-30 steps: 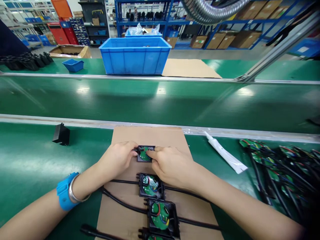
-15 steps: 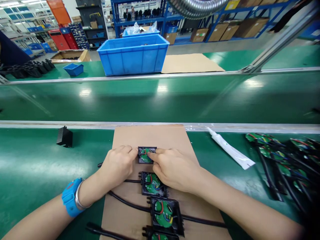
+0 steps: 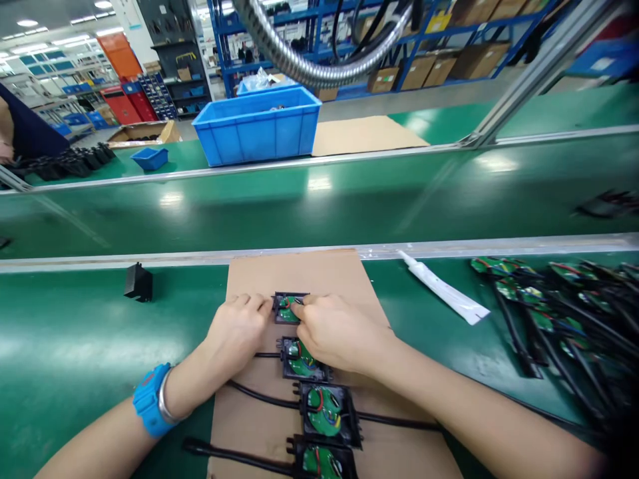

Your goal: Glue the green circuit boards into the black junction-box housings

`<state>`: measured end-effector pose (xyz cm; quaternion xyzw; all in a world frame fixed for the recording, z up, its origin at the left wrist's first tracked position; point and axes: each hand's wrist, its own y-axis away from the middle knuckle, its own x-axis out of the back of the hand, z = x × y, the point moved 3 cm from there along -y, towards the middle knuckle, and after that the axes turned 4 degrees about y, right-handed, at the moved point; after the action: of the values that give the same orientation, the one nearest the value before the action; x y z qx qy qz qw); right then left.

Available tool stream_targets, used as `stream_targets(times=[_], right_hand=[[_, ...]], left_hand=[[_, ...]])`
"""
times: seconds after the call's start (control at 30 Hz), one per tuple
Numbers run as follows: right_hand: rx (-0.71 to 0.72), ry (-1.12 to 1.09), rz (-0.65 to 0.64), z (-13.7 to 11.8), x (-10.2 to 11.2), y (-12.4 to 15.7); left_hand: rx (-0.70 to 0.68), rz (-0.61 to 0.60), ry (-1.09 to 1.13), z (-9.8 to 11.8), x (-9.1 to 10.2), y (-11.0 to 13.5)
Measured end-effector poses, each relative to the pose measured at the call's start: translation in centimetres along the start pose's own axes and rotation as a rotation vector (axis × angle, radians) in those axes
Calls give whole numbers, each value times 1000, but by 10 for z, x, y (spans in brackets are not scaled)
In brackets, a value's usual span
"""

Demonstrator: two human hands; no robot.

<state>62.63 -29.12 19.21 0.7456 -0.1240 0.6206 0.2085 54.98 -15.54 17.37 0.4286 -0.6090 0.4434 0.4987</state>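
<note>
Farthest in a row on the cardboard sheet (image 3: pixel 294 269) lies a small black plastic housing (image 3: pixel 277 319) with a green circuit board (image 3: pixel 285 313) inside. My left hand (image 3: pixel 242 330) is closed at the housing's left edge, its fingertips against it; what lies under the palm is hidden. My right hand (image 3: pixel 344 332) presses a bent index finger onto the board, its other fingers curled and covering the right side. Nearer to me stand a second housing (image 3: pixel 305 359), a third housing (image 3: pixel 327 414) and a fourth housing (image 3: pixel 324 459), each with a wired board and black cable.
A white tube (image 3: pixel 444 289) lies to the right, beside a pile of wired boards with cables (image 3: pixel 549 313). A black finned block (image 3: pixel 138 283) sits at left. Beyond the metal rail are a blue bin (image 3: pixel 257 130), a small blue tray (image 3: pixel 150 158) and part of another person (image 3: pixel 30 126).
The view has shifted slightly. My right index finger has moved a little on the board and is more bent; my left hand stays at the same housing.
</note>
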Motion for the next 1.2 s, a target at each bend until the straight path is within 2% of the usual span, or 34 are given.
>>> stream_targets(times=[0.1, 0.27, 0.4, 0.5, 0.6, 0.8, 1.0, 1.1, 1.2], right_hand=[[-31, -12, 1, 0, 1, 2], [-61, -56, -19, -2, 1, 2], [-36, -107, -27, 4, 3, 5], [-37, -265, -13, 14, 3, 13], [-124, -413, 11, 24, 1, 20], [-149, -361, -3, 22, 1, 20], [-173, -266, 45, 23, -6, 15], [-198, -239, -14, 31, -11, 9], [-164, -225, -107, 39, -13, 1]], left_hand=[[-14, 30, 99, 0, 0, 1], [-90, -27, 199, 9, 0, -6], [-99, 11, 266, 6, 2, -11], [-155, 37, 329, 4, -2, -12], [-212, 61, 376, 5, -10, -10], [-236, 136, 423, 6, -25, -5], [-259, 176, 442, 5, -31, -2], [-261, 171, 431, 5, -31, -2], [-252, 137, 416, 7, -28, -3]])
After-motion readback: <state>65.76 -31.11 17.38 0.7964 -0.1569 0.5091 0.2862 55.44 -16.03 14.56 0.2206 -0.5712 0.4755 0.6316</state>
